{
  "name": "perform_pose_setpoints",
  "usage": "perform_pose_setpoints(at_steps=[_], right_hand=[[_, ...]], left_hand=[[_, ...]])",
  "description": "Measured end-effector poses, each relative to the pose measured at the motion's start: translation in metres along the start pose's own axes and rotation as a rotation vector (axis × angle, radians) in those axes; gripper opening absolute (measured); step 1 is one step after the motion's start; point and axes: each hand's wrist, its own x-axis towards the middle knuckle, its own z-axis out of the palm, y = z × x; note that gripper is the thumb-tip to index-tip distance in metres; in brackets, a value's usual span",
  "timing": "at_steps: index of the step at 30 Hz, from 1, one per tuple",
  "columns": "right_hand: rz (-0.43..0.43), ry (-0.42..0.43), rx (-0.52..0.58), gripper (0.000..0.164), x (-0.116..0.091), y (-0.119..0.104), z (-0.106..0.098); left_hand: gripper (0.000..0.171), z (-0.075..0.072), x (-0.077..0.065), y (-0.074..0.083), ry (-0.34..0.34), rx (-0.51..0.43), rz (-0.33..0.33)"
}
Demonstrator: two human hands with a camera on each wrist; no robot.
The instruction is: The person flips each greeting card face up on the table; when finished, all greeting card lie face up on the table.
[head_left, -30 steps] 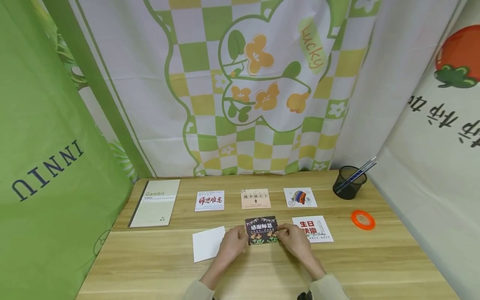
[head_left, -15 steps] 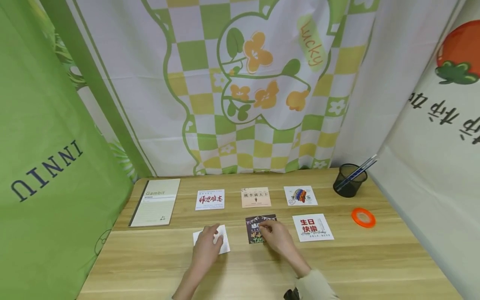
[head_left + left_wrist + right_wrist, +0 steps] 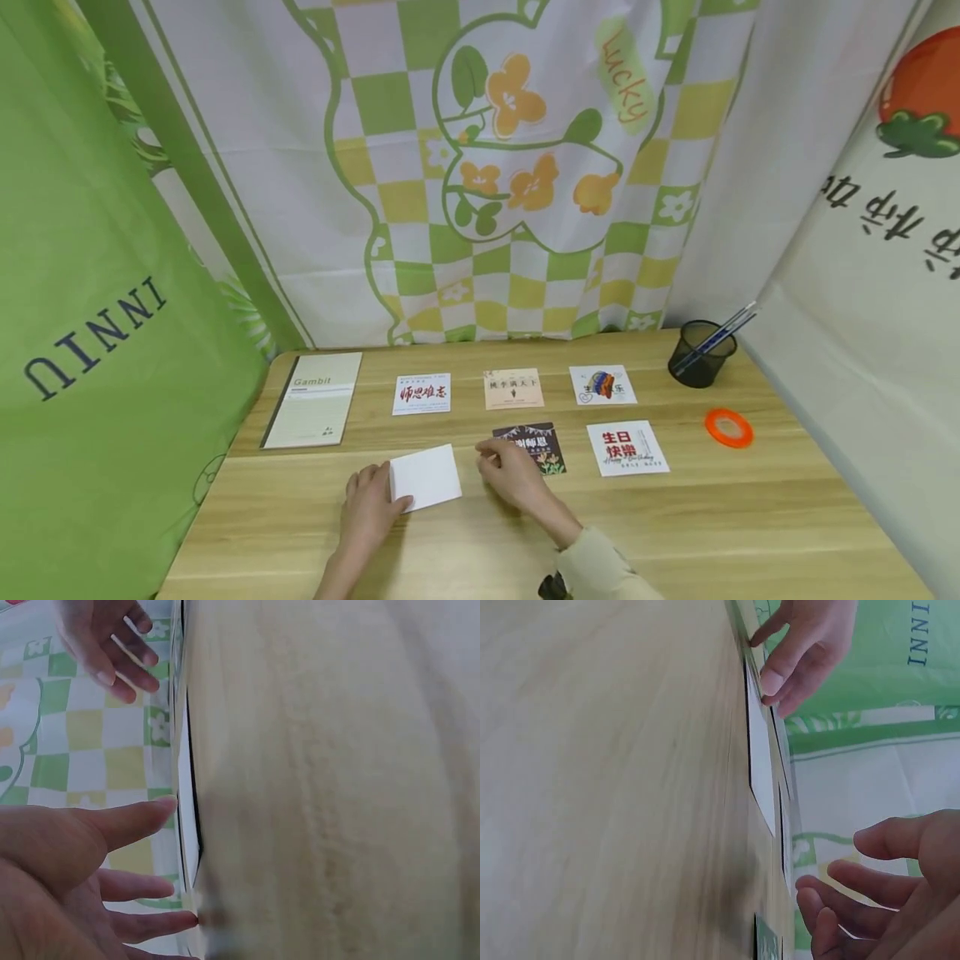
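A blank white card (image 3: 427, 478) lies slightly turned on the wooden table in the head view. My left hand (image 3: 367, 510) is at its left side, thumb tip at the lower left corner and fingers along the left edge. The left wrist view shows that hand's thumb and fingers spread apart, the fingertips down at the tabletop. My right hand (image 3: 516, 478) hovers between the white card and a dark card with orange flowers (image 3: 553, 457), hiding the dark card's lower left part. Its fingers are loosely bent and hold nothing in the right wrist view.
Behind lie a white card with red writing (image 3: 422, 394), a peach card (image 3: 513, 389) and a white card with a colourful drawing (image 3: 602, 385). A birthday card (image 3: 627, 448), orange tape roll (image 3: 729, 427) and black mesh pen cup (image 3: 699, 358) are rightward; a notebook (image 3: 313, 400) is left.
Both hands have left the dark card and moved left. The left hand went over the white card to its left edge. The white card has shifted slightly right and turned.
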Motion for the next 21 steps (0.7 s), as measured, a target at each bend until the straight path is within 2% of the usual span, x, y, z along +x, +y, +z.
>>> perform_pose_setpoints(at_steps=[10, 18, 21], right_hand=[[-0.017, -0.067, -0.035, 0.037, 0.013, -0.012, 0.022], [-0.088, -0.077, -0.126, 0.033, 0.016, -0.015, 0.033], [-0.088, -0.078, -0.129, 0.031, 0.015, -0.016, 0.034]], left_hand=[[0.077, 0.000, -0.002, -0.002, -0.056, -0.011, 0.033], [0.075, 0.003, -0.008, -0.005, -0.030, 0.006, 0.086], [0.074, 0.005, -0.010, -0.004, -0.018, 0.003, 0.100]])
